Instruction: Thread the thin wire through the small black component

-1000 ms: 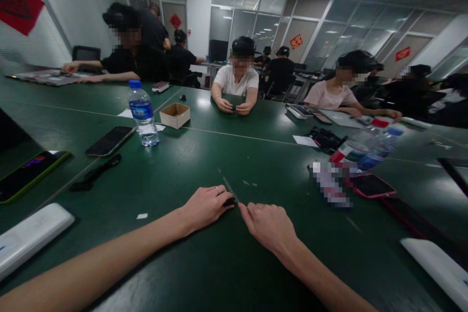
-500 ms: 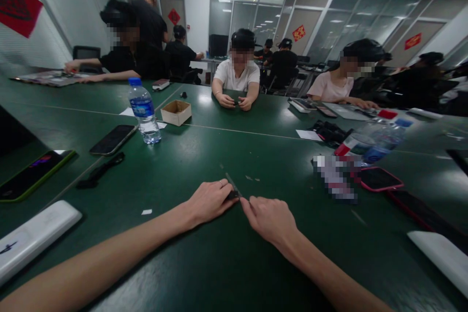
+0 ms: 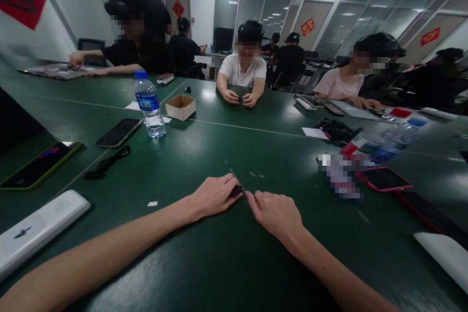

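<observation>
My left hand (image 3: pixel 218 194) is closed over a small dark piece (image 3: pixel 237 190) just above the green table; its fingers cover most of that piece. A thin, see-through strip (image 3: pixel 234 175) slants up and away from between my hands, its lower end at the fingertips of my right hand (image 3: pixel 276 212). My right fingers are curled in a pinch, close beside the dark piece. Exactly how the strip and the piece meet is too small to tell. Beyond my hands lie small clear scraps (image 3: pixel 256 174) on the table.
Left stand a water bottle (image 3: pixel 149 107) and open box (image 3: pixel 181 108), near a phone (image 3: pixel 119 132), black strap (image 3: pixel 107 163) and white device (image 3: pixel 44 231). Right are bottles (image 3: pixel 397 139), a pink-edged phone (image 3: pixel 388 179) and another white device (image 3: pixel 444 258). A person in white (image 3: pixel 243 73) sits opposite.
The whole view has shifted a little, so things appear slightly higher and further right. My hands keep nearly the same pose, and a bit more of the dark piece shows.
</observation>
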Motion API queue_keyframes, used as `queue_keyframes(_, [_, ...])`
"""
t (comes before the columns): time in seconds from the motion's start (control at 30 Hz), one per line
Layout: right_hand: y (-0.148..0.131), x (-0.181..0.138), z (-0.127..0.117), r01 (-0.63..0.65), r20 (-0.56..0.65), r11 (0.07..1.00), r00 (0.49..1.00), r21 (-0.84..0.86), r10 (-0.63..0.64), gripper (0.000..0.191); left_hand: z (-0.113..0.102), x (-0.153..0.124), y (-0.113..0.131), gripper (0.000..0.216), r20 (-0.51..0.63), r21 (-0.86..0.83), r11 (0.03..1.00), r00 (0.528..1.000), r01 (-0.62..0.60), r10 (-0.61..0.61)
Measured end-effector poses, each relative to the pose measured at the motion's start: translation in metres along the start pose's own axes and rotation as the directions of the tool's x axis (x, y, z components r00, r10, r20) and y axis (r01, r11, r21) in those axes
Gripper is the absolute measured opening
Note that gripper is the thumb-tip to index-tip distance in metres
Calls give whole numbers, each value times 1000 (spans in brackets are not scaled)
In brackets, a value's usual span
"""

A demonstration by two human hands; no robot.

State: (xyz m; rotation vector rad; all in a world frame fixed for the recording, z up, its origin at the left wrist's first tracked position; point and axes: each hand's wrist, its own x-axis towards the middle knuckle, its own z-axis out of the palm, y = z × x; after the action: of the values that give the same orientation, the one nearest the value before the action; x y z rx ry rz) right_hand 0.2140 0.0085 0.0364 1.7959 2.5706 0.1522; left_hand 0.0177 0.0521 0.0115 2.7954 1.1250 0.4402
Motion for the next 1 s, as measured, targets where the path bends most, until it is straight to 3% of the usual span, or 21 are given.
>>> queue_keyframes(0.23, [0, 0, -2, 101, -2, 995, 995, -14, -101, 58, -2, -1, 3, 25, 17, 58, 998, 1000, 2, -3])
queue_keyframes(0.47, [-25, -10, 0, 280, -69, 959, 958, 32, -278, 54, -2, 1, 6, 29, 56, 94, 995, 998, 27, -32])
queue_keyframes(0.77, [-5, -3, -1, 73, -30, 997, 997, 9, -72, 58, -8, 0, 7, 22, 69, 70, 997, 997, 23, -28])
queue_keyframes(1.0, [-6, -3, -1, 47, 0, 999, 999, -2, -47, 57, -11, 0, 8, 24, 64, 35, 999, 998, 14, -17])
